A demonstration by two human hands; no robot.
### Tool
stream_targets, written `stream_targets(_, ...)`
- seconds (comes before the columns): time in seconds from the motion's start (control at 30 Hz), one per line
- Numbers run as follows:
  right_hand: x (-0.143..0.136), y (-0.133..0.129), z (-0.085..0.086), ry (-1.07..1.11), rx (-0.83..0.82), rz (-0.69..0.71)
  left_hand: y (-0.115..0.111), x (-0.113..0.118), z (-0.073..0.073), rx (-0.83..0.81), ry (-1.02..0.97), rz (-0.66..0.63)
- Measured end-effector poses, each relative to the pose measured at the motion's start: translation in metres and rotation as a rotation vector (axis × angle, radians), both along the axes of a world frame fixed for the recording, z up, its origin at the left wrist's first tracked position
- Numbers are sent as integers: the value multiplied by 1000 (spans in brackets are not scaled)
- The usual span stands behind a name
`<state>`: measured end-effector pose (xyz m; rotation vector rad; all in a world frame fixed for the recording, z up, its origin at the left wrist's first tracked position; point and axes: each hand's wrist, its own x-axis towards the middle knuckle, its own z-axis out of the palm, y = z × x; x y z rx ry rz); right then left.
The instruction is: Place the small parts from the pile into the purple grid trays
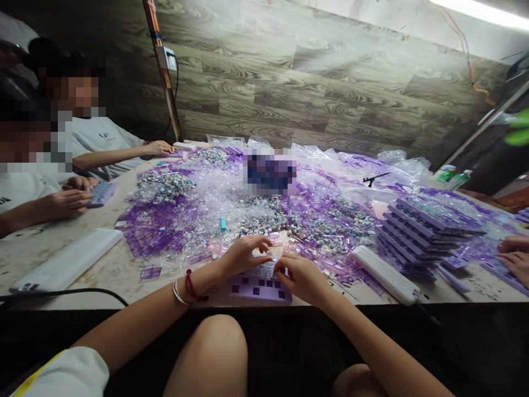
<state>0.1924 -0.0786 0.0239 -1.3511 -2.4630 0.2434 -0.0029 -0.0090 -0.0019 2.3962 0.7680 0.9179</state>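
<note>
A purple tray with square holes (261,291) lies at the table's front edge, small clear pieces sitting along its far part. Over its left far side is my left hand (243,255), its thumb and forefinger curved and apart. My right hand (300,275) is bent down over the tray's right end, with thumb and fingertips pinched together; whatever is between them is too small to make out. Just beyond both hands spreads a heap of clear pieces, purple transparent frames (157,220) and tiny white-and-blue parts (264,212).
Stacked purple trays (417,231) stand at right beside a white power strip (384,274). Another long white strip (68,259) with a black cable lies left. Co-workers' hands (74,196) work at left, and another hand (514,256) at far right. Plastic bags (314,157) and bottles (457,177) are behind.
</note>
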Motion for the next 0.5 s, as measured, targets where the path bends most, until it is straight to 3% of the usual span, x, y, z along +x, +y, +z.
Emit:
stream_targets(0.3, -5, -3, 6, -380, 121, 100, 1, 1, -2, 27, -35, 0)
stream_targets(0.5, -8, -2, 7, -393, 174, 144, 0, 1, -2, 9, -37, 10)
